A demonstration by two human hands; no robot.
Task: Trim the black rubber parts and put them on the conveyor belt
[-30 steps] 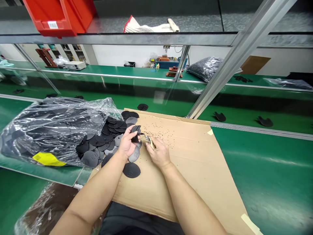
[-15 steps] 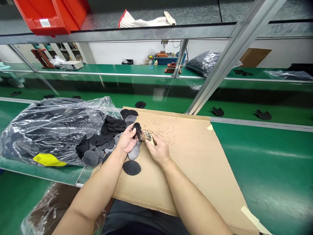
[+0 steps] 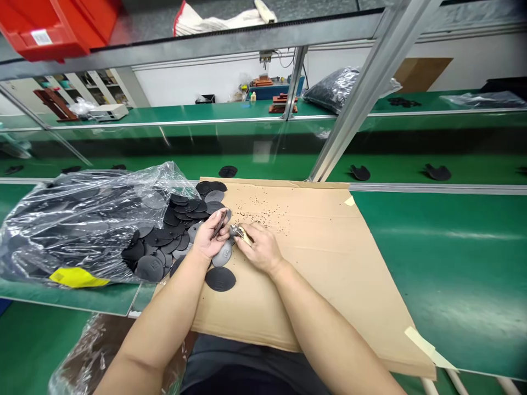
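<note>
My left hand (image 3: 209, 237) is closed around a thin black disc (image 3: 219, 224), held edge-on above the cardboard sheet (image 3: 313, 274). In my right hand (image 3: 262, 247) is a pair of cutting pliers (image 3: 242, 233) with pale handles, its jaws pointing at the disc's side. Below the left hand lie a grey oval disc (image 3: 223, 254) and a black oval disc (image 3: 220, 278) with a raised mark. To the left, a heap of black discs (image 3: 164, 241) spills from a clear plastic bag (image 3: 82, 219). Tiny black bits (image 3: 259, 211) are scattered beyond my hands.
A green belt with curved black parts (image 3: 437, 172) runs behind the cardboard. A slanted metal post (image 3: 349, 104) rises at the far edge. Overhead, a shelf carries a red bin (image 3: 53, 27) and a white glove (image 3: 222, 21). Tape (image 3: 428, 346) marks the near right corner.
My left hand has turned the black disc from partly face-on to nearly edge-on. My right hand with the pliers has shifted slightly left. The whole view has tilted a little.
</note>
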